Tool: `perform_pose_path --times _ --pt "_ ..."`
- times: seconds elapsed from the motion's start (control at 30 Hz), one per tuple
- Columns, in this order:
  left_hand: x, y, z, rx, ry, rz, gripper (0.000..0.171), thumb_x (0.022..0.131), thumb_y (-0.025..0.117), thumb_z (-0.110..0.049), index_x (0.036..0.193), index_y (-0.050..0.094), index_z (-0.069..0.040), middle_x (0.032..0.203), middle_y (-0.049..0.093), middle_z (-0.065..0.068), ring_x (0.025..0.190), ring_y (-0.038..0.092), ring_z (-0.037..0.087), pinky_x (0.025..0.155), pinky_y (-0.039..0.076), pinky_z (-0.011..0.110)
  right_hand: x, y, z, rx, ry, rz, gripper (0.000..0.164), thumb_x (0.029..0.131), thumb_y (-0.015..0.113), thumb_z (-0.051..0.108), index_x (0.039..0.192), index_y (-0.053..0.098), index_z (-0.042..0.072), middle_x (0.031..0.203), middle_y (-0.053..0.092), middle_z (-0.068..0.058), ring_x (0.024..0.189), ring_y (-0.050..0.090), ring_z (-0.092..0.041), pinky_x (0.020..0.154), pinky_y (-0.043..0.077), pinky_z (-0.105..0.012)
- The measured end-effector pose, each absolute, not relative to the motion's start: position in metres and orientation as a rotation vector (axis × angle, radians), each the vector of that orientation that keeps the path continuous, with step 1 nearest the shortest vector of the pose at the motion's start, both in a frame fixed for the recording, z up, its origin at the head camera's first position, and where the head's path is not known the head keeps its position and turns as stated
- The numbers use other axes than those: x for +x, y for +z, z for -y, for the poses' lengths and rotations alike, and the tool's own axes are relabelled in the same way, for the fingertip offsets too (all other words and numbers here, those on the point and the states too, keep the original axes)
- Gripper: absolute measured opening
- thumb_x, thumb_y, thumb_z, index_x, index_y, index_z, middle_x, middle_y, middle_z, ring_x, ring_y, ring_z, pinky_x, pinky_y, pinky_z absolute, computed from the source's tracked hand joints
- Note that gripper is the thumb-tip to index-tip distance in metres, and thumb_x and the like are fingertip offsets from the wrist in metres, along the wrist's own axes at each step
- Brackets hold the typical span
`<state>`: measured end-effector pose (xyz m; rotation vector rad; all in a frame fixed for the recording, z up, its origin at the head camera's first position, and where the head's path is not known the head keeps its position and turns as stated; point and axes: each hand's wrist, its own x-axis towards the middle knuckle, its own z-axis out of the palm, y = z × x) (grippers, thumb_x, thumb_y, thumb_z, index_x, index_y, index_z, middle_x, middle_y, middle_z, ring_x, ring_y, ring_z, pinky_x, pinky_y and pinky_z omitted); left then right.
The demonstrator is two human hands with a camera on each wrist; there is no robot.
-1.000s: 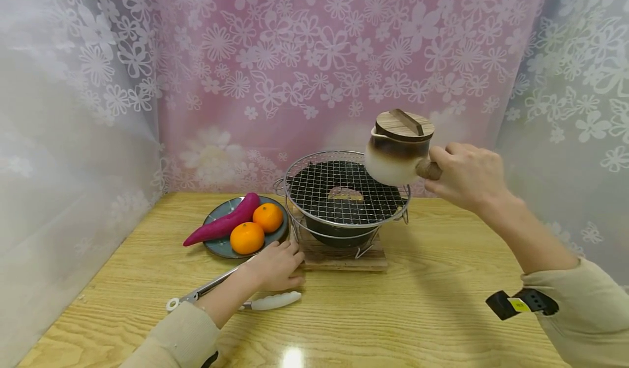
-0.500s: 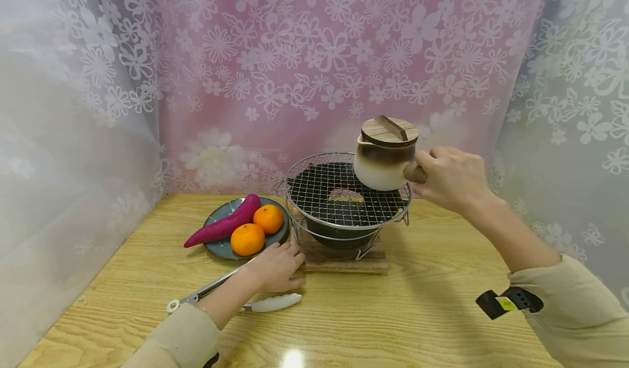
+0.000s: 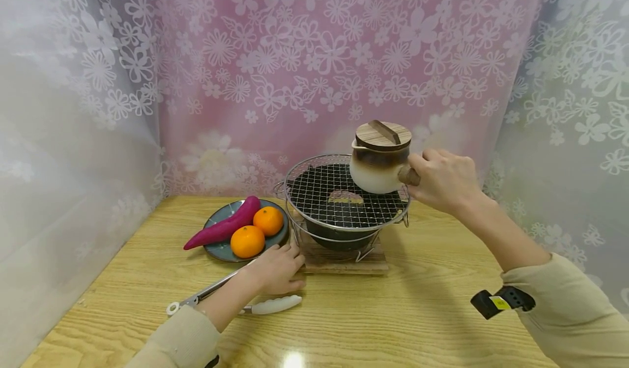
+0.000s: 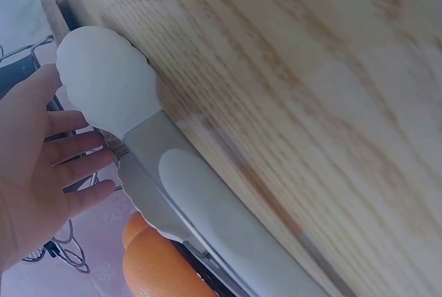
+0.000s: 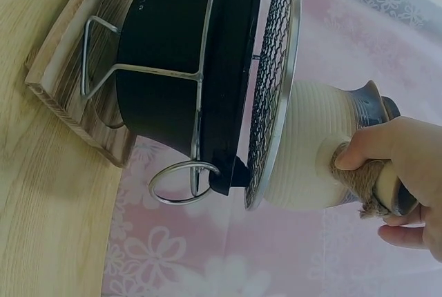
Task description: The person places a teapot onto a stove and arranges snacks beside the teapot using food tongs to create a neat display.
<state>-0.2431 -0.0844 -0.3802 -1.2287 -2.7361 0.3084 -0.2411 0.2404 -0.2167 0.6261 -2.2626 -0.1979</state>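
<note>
My right hand [image 3: 444,182] grips the rope-wrapped side handle [image 5: 362,176] of a cream and brown ceramic pot [image 3: 375,171] with a wooden lid [image 3: 383,136]. The pot is upright at the right part of a round wire grill rack [image 3: 324,201]; whether its base touches the mesh I cannot tell. My left hand [image 3: 277,269] lies low by the left front corner of a wooden board [image 3: 344,268], fingers loosely extended and holding nothing. White-tipped metal tongs [image 3: 276,304] lie on the table beneath that forearm, partly hidden; the left wrist view shows their tip [image 4: 107,79] beside the fingers.
A black grill bowl [image 5: 166,55] in a wire stand sits on the board. To its left, a blue-grey plate [image 3: 219,213] bears a purple sweet potato [image 3: 228,227] and two oranges [image 3: 247,242]. Floral curtains [image 3: 324,57] enclose the back and sides of the wooden table [image 3: 393,324].
My right hand has brought the pot leftward and down, lower over the rack's right part. My left hand stays in about the same place.
</note>
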Motion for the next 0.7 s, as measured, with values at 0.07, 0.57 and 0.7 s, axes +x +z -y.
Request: perform_pose_path --times 0.07,0.57,0.7 --pt "-0.243 -0.3797 0.0841 -1.23 0.307 2.735 0.044 0.087 0.054 -0.05 0.11 0.06 -0.013 0.108 0.057 0.006 0.105 0.054 0.023 0.085 0.043 0.038 -0.2413 -0.2164 -0.24 0.623 -0.196 2.268 0.034 0.061 0.078 0.024 0.071 0.048 0.01 0.06 0.046 -0.006 0.051 0.047 -0.026 0.035 0.035 -0.042" --pt "-0.243 -0.3788 0.0836 -1.23 0.305 2.751 0.044 0.087 0.055 -0.05 0.11 0.06 -0.013 0.107 0.057 0.005 0.105 0.054 0.023 0.085 0.043 0.038 -0.2443 -0.2157 -0.2366 0.617 -0.203 2.307 0.033 0.063 0.077 0.024 0.075 0.051 0.009 0.063 0.047 -0.006 0.052 0.047 -0.026 0.036 0.036 -0.042" --pt "-0.2428 -0.3791 0.0832 -1.233 0.317 2.74 0.043 0.087 0.055 -0.05 0.109 0.06 -0.014 0.105 0.057 0.004 0.102 0.054 0.022 0.083 0.043 0.037 -0.2453 -0.2151 -0.2363 0.608 -0.191 2.317 0.033 0.063 0.077 0.024 0.077 0.051 0.009 0.062 0.046 -0.007 0.051 0.046 -0.024 0.036 0.035 -0.041"
